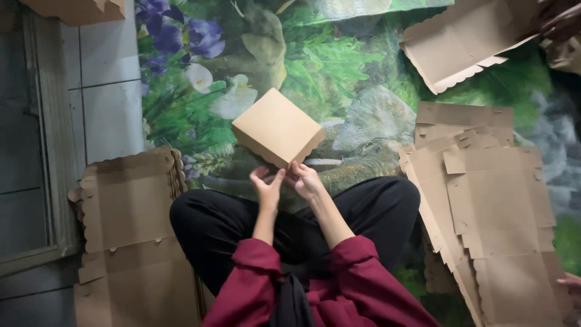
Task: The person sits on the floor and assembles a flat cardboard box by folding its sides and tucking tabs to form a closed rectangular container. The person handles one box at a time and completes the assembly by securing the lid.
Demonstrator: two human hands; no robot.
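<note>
Both hands, left hand (267, 186) and right hand (305, 180), pinch the folded cardboard box's (278, 128) near scalloped edge above the lap (fingers apparently closed on it); press the flap evenly, keeping corners square.

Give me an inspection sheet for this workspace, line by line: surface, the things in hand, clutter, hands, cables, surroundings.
Surface: printed mat with flowers and foliage, laid over grey floor tiles.
Things in hand: one folded brown cardboard box, held above the mat by its near corner.
Clutter: stack of flat box blanks on the left; a second stack of blanks on the right; one loose blank at top right.
Hands: left hand and right hand both pinch the box with their fingers.
Cables: nothing seen.
Surroundings: another person's hand at top right; window frame at left.
</note>
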